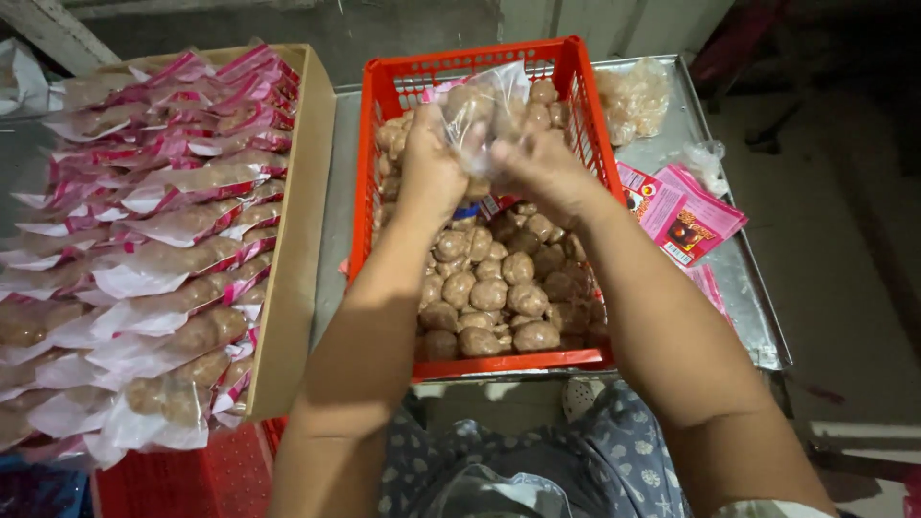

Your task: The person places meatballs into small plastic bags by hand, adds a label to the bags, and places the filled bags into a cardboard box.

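Red crate (379, 173) walls hem centre; cardboard box (297, 240) of filled bags blocks left; pink packets (683, 216) clutter right; bare metal table (336, 211) strip between box and crate.

Two hands are up over a red basket (384, 173). The left hand (430, 171) and the right hand (545, 165) both hold a clear plastic bag (487, 101) with brown balls inside it. The basket is full of more brown balls (489, 293). It sits on a shiny metal table (338, 192). To the left is a cardboard box (297, 240) packed with rows of filled pink and clear bags (163, 230). To the right, flat pink packets (679, 216) lie on the table.
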